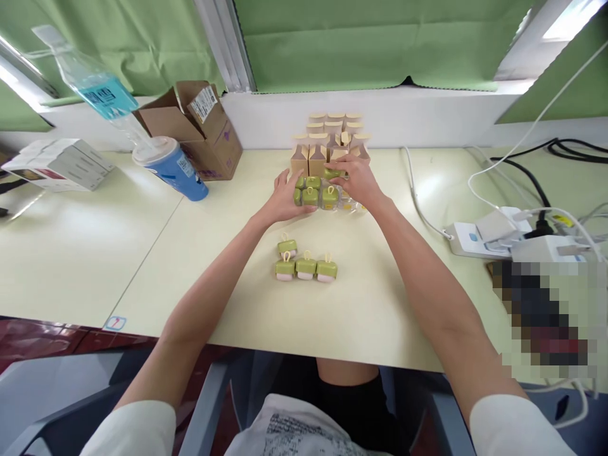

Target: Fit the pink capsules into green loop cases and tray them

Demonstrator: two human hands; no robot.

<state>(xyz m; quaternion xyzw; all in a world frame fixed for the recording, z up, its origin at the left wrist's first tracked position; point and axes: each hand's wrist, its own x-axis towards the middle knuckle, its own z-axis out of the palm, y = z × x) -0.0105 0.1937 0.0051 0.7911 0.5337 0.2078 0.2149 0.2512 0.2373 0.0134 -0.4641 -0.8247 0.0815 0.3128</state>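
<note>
My left hand (pixel 284 201) lies at the left side of a cluster of small green-lidded cases (pixel 310 197). Its fingers are spread, with the thumb along the front and the fingertips behind. Between the thumb and fingers of my right hand (pixel 360 179) is another small green-lidded case (pixel 332 173), above the back of the cluster. Clear plastic packs (pixel 350 203) sit under and beside this hand. Closer to me, several green-and-pink cases (pixel 306 268) with cream loops stand in a small group. Rows of open-topped kraft boxes (pixel 317 158) stand just behind the hands.
At the left are a blue cup (pixel 178 174), a tilted clear bottle (pixel 97 88), a brown carton (pixel 209 136) and white boxes (pixel 59 166). Power strips (pixel 479 237) with cables and a pixelated dark object (pixel 541 313) lie at the right. A white wall (pixel 408 117) borders the table's back.
</note>
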